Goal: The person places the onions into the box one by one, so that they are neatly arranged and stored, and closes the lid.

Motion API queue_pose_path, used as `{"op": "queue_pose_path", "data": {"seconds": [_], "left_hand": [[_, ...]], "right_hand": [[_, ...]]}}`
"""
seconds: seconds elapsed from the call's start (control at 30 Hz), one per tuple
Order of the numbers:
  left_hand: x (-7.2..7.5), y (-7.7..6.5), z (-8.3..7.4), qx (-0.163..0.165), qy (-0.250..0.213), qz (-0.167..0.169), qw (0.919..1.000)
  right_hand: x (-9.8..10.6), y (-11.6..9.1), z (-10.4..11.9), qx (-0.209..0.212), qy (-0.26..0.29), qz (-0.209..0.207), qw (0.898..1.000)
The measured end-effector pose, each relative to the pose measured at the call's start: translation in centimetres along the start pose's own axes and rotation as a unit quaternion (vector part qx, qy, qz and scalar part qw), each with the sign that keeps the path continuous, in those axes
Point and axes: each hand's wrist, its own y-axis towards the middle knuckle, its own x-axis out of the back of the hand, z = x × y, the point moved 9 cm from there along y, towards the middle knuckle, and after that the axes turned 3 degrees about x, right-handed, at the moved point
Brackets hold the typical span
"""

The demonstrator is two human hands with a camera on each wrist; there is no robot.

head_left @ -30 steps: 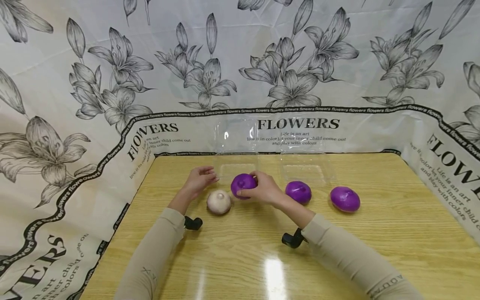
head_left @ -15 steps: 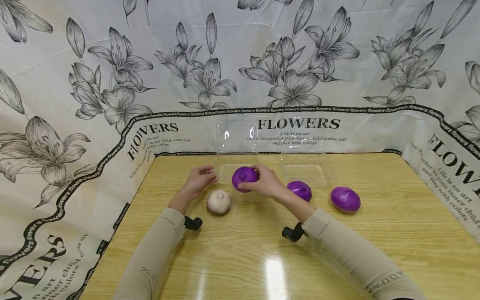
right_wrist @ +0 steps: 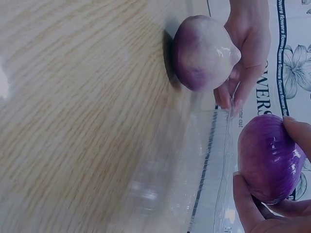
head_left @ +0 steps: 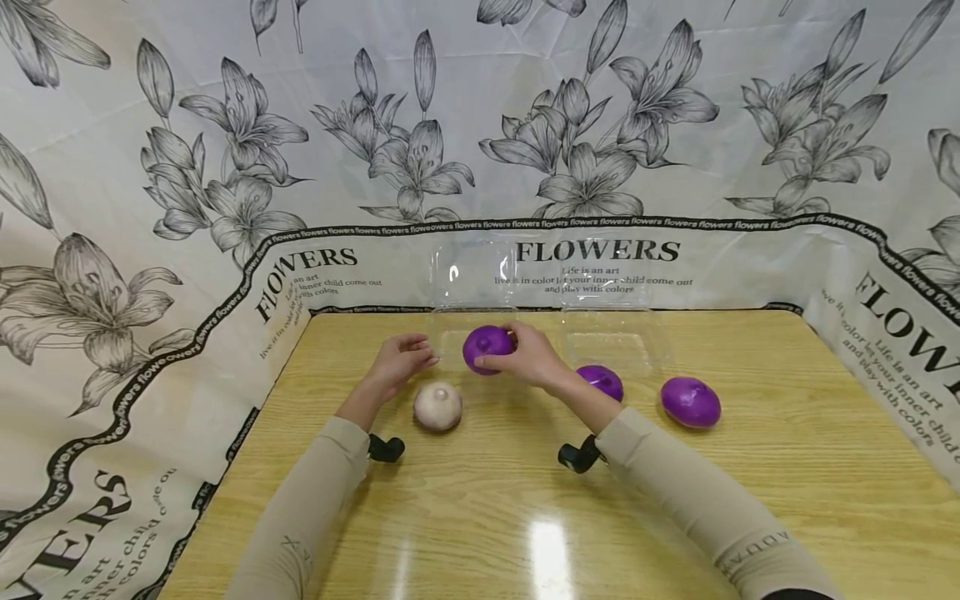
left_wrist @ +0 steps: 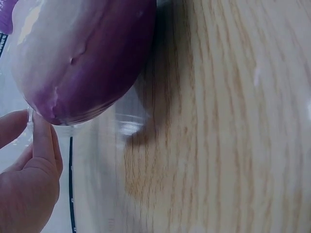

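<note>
My right hand (head_left: 536, 358) grips a shiny purple onion (head_left: 487, 343), fingers at its far side and thumb in front. It is held up over the left clear plastic box (head_left: 474, 310), whose lid stands raised at the back. My left hand (head_left: 401, 364) pinches that box's left rim between thumb and fingers, which the left wrist view shows close up. Just in front of the box a pale onion (head_left: 438, 407) sits on the table; both wrist views show it white with purple patches. In the right wrist view, the held onion (right_wrist: 268, 158) is level with the box rim.
A second clear box (head_left: 609, 343) with its lid up stands right of the first. Two more purple onions, one (head_left: 602, 383) partly behind my right forearm and another (head_left: 690, 402) farther right, lie on the wooden table (head_left: 480, 517). A flower-printed cloth (head_left: 420, 167) hangs behind.
My right hand has raised the purple onion and carried it away from me, over the left box. My left hand has stayed at the box's rim.
</note>
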Motion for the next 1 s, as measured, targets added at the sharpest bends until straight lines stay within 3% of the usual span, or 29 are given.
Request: {"op": "queue_pose_path", "data": {"seconds": [1.0], "left_hand": [[0.0, 0.1, -0.1, 0.004, 0.008, 0.004, 0.9999]], "right_hand": [[-0.8, 3.3, 0.2, 0.011, -0.011, -0.020, 1.000]]}}
